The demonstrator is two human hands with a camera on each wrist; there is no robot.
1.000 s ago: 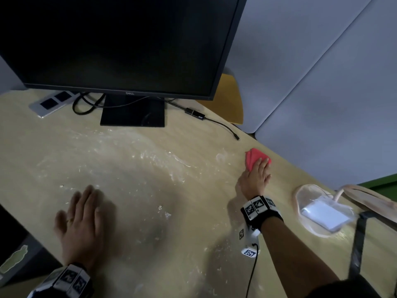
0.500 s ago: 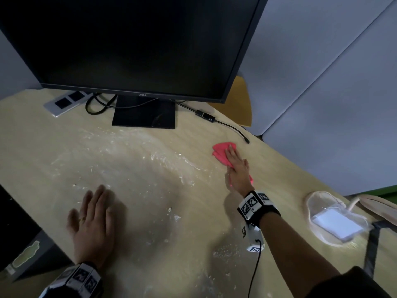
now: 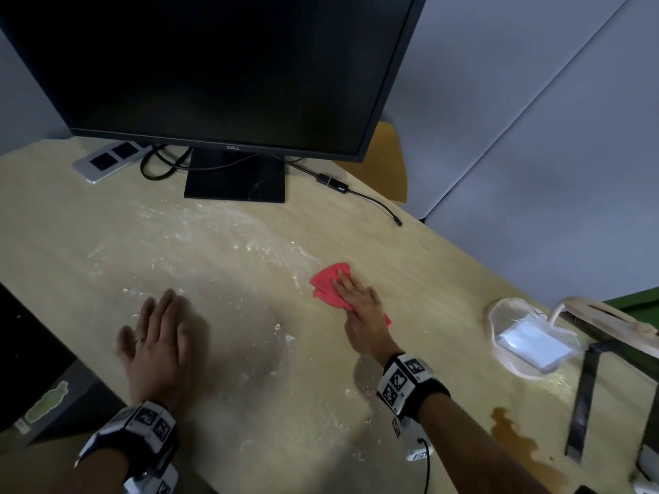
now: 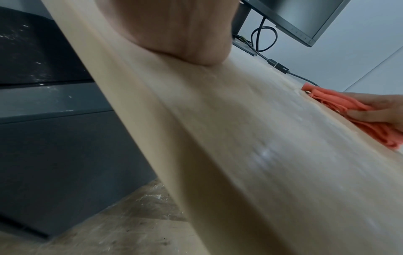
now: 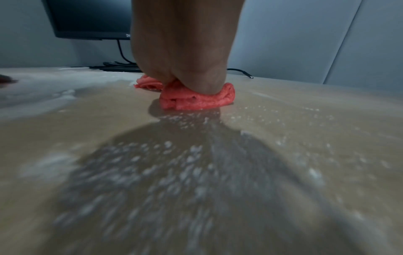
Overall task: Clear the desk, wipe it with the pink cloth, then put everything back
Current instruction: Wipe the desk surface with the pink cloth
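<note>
A folded pink cloth lies on the pale wooden desk, right of centre. My right hand presses flat on the pink cloth with straight fingers, covering its near half. White powdery smears spread over the desk in front of the monitor. My left hand rests flat on the desk near its left front edge, fingers straight, nothing under it. In the left wrist view the pink cloth shows at the right under the other hand's fingers.
A black monitor on its stand is at the back, with a power strip at its left and a loose cable at its right. A clear bag with a white box lies at the right edge, near a brown spill.
My right hand has slid the pink cloth leftward and toward me across the desk. The left hand has stayed flat in about the same place.
</note>
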